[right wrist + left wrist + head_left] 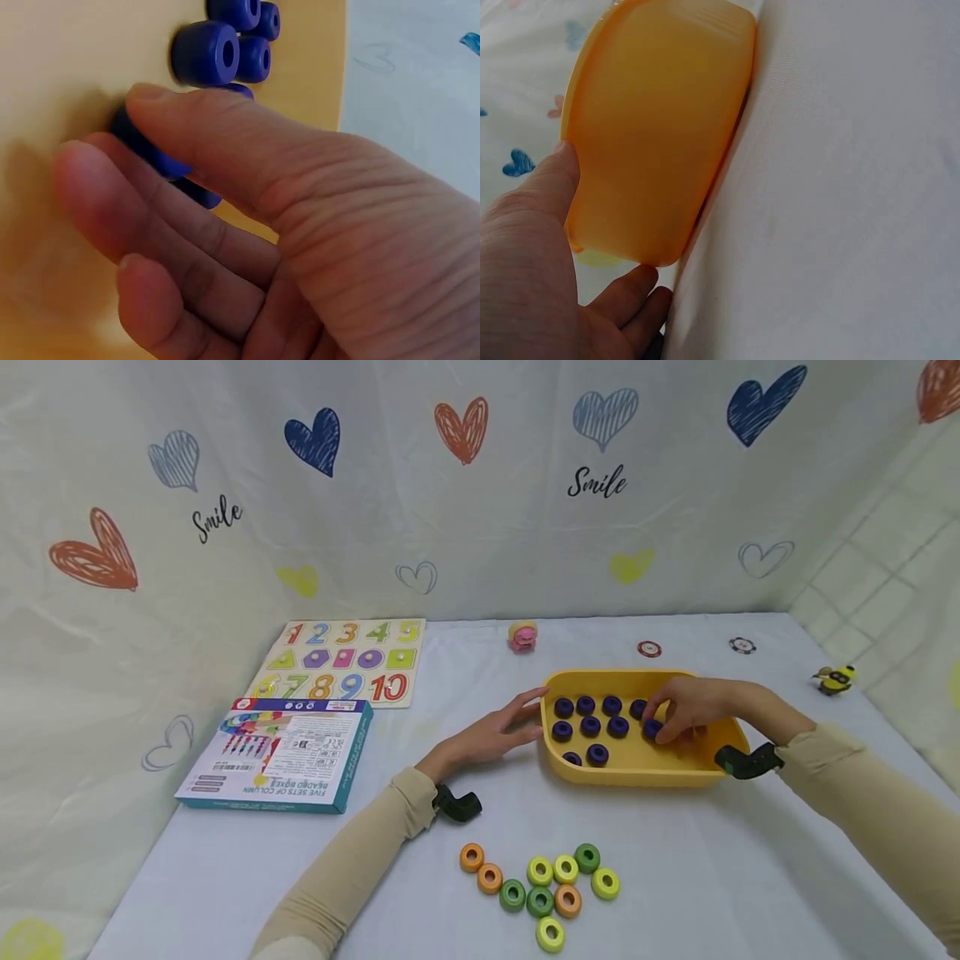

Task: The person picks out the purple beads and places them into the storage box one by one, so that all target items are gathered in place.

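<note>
A yellow tray stands on the table, holding several dark blue ring beads in loose rows. My right hand reaches into its right half and pinches a blue bead between thumb and fingers, close to the tray floor. In the right wrist view, the thumb and fingers partly hide this bead, and more beads stand beyond it. At the tray's left end, my left hand touches the outside with fairly straight fingers. The left wrist view shows its thumb at the tray rim.
Orange, green and yellow ring beads lie in front of the tray. A boxed toy set and a number puzzle board are at the left. Behind stand a pink figure, two chips and a bee figure.
</note>
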Demonstrator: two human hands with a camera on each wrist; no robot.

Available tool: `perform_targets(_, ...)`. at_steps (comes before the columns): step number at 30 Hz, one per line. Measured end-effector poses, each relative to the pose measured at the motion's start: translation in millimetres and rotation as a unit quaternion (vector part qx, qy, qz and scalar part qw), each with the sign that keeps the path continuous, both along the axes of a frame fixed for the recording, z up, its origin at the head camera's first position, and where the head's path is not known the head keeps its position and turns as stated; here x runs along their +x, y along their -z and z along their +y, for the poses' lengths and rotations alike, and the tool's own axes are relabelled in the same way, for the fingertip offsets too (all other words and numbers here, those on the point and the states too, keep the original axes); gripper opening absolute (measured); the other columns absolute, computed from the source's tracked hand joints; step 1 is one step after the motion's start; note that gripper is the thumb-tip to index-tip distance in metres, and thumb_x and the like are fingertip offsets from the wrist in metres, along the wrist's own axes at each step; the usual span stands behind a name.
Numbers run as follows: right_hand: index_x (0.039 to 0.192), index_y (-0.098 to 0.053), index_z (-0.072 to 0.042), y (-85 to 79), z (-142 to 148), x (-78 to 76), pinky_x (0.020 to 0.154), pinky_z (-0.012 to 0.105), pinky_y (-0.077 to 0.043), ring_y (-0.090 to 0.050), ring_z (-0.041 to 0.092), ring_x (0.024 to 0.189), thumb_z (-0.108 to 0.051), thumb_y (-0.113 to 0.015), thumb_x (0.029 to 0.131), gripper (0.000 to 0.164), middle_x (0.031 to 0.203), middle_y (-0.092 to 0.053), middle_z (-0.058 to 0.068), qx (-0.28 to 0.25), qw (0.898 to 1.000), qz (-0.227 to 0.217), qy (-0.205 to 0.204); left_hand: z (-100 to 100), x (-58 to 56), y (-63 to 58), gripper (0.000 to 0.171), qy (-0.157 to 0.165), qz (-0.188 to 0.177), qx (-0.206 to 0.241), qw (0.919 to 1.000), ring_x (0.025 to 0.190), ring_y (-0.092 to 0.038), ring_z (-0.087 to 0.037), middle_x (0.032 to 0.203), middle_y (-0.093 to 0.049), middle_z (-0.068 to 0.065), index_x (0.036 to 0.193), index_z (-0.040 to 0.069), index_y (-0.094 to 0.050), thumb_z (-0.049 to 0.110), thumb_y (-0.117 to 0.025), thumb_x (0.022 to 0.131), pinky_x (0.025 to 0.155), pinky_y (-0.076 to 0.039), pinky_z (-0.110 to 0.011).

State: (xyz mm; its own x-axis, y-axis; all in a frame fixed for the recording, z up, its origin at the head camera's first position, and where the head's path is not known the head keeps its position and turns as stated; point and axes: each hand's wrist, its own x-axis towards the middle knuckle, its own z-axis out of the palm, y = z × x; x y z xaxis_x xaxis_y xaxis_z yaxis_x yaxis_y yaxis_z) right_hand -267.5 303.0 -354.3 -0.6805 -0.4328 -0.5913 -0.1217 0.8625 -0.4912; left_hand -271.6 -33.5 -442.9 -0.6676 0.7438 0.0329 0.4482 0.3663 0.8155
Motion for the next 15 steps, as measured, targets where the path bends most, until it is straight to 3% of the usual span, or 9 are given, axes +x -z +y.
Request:
perform_targets(10,0.117,-0.053,-0.002,-8.0,5.6,7.0,0.055,0.03,-0.047,-0.055,0.018,0.058,-0.028,-0.066,0.082,0.045,0.073,-0.061,0.005,-0.01,0.999,0.032,0.013,1.4,-1.3,-1.9,0.062,0.003,-0.002,0.001,1.0,0.131,-0.023,-0.007,0.143,-0.027,0.012,0.138,0.05,-0.008,0.05,-0.046,0.089,0.105,-0.018,-0.044)
perform_targets(13,0.116,-0.054,-0.001,-14.3,4.2,16.4,0.057,0.03,-0.048,-0.055,0.018,0.062,-0.03,-0.063,0.085,0.044,0.078,-0.061,0.004,-0.02,0.995,0.09,0.028,-1.3,-0.6,-7.6,0.061,0.007,-0.027,-0.008,0.9996,0.13,-0.026,-0.008,0.142,-0.03,0.01,0.139,0.049,-0.011,0.05,-0.047,0.089,0.105,-0.021,-0.044)
perform_targets(15,0.116,-0.055,-0.001,-21.3,-0.8,26.2,0.061,0.032,-0.049,-0.056,0.019,0.068,-0.032,-0.061,0.086,0.043,0.083,-0.062,0.004,-0.027,0.985,0.163,0.043,-3.6,0.8,-17.0,0.06,-0.009,-0.011,-0.025,0.9996,0.128,-0.031,-0.012,0.142,-0.034,0.006,0.14,0.045,-0.015,0.051,-0.046,0.089,0.103,-0.025,-0.043)
